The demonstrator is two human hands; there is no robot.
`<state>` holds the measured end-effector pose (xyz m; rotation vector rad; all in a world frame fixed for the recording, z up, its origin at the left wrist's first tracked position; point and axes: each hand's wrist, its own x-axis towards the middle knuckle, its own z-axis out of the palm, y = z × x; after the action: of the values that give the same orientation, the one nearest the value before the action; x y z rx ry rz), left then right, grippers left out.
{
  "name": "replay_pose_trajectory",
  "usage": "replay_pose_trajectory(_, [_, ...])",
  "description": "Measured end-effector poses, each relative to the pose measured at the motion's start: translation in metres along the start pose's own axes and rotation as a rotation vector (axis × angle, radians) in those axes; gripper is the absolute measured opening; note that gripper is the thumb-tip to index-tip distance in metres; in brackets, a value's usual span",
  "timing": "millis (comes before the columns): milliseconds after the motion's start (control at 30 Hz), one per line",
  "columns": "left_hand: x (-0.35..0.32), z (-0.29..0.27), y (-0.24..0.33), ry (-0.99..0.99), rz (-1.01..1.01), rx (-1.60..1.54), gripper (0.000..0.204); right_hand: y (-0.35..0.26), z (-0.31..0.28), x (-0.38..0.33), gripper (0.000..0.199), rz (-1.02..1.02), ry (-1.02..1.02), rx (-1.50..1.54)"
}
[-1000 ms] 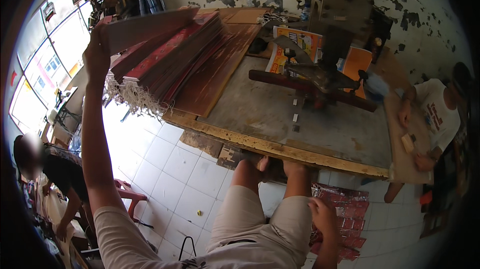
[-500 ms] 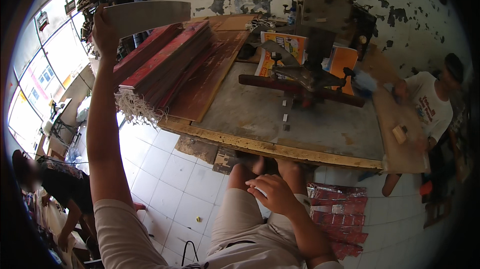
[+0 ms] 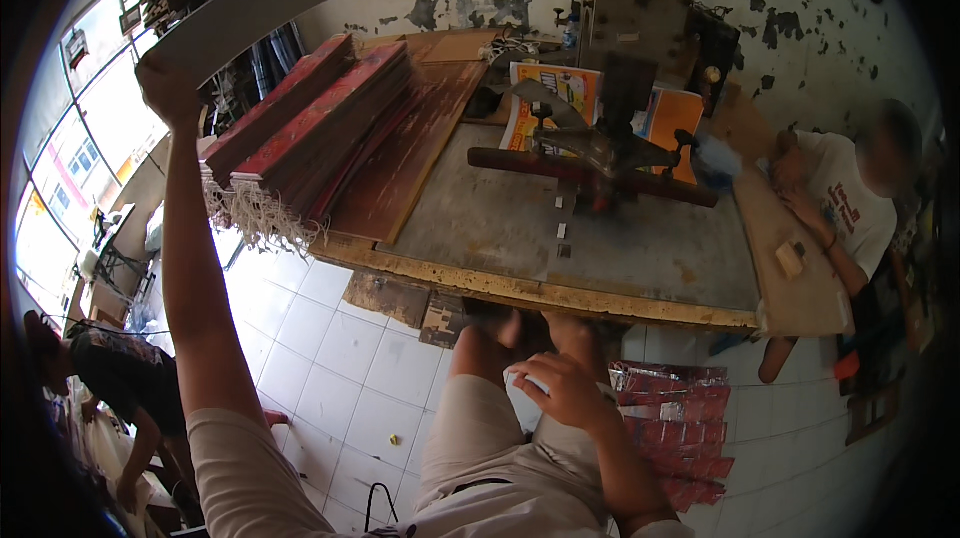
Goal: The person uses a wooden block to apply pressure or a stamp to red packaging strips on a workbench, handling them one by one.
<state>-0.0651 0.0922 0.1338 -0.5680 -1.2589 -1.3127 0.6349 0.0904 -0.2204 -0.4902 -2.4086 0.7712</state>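
Raised at the upper left, my left hand [image 3: 168,88] grips one end of a long, flat grey strip [image 3: 280,0], which slants up to the right over the table. Whether it is board or metal I cannot tell. Close by lie stacks of red flat pieces [image 3: 325,118] with pale strings [image 3: 265,218] hanging off their near ends. My right hand [image 3: 565,390] hovers over my lap, fingers loosely bent and apart, with nothing visible in it. Beyond it stands a dark machine [image 3: 610,148] with a horizontal bar, on the grey tabletop [image 3: 460,228].
The table's worn wooden front edge [image 3: 520,300] runs just above my knees. Red plastic-wrapped packs [image 3: 675,428] lie on the tiled floor to the right. A person [image 3: 850,198] sits at the table's right end near a small wooden block [image 3: 790,260]; another [image 3: 125,378] bends over at left.
My left hand has moved left and slightly up, and the strip's far end has risen. My right hand is nearly still. The person at right now has both hands together on the table.
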Motion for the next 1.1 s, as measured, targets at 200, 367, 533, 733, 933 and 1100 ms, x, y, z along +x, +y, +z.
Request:
replay_pose_trajectory(200, [0.163, -0.178, -0.159, -0.059, 0.589, 0.102, 0.037, -0.027, -0.037, 0.025, 0.056, 0.069, 0.223, 0.155])
replay_pose_trajectory(367, [0.08, -0.33, -0.137, -0.28, 0.115, 0.222, 0.045, -0.039, -0.036, 0.076, 0.092, 0.055, 0.313, 0.893])
replay_pose_trajectory(533, [0.021, -0.372, -0.062, -0.426, 0.422, 0.51, 0.047, -0.09, -0.057, 0.062, 0.128, -0.154, 0.502, 1.365])
replay_pose_trajectory(733, [-0.204, -0.299, 0.067, -0.808, -0.64, -0.643, 0.032, -0.046, -0.124, -0.108, 0.034, -0.364, 0.906, 0.978])
replay_pose_trajectory(933, [-0.298, -0.254, 0.266, -1.394, -0.521, -0.936, 0.043, -0.072, -0.259, -0.234, 0.013, -0.433, 0.665, 0.217])
replay_pose_trajectory(1100, [-0.346, -0.246, 0.315, -1.466, -0.115, -0.967, 0.049, -0.099, -0.249, -0.234, 0.023, -0.248, 0.238, -0.313])
